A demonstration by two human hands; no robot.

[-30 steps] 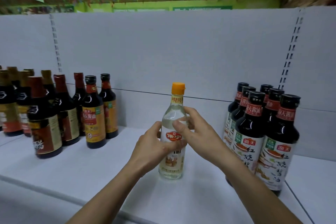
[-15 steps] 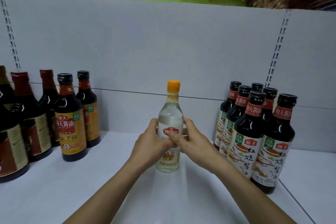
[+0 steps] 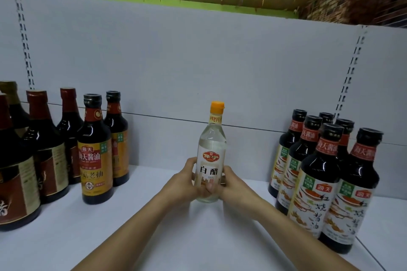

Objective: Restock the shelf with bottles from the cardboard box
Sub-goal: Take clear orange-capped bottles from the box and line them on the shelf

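Grip: left hand and right hand both curl round the lower body of the clear vinegar bottle. The bottle is upright and its base appears to be on the shelf, midway between the dark soy bottles and the yellow-label bottles.

Risk: an uneven release could tip the tall, narrow bottle.

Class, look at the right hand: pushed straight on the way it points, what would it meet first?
The right hand grips the clear bottle, so that comes first; behind it the way looks free to the back panel, though depth is hard to judge.
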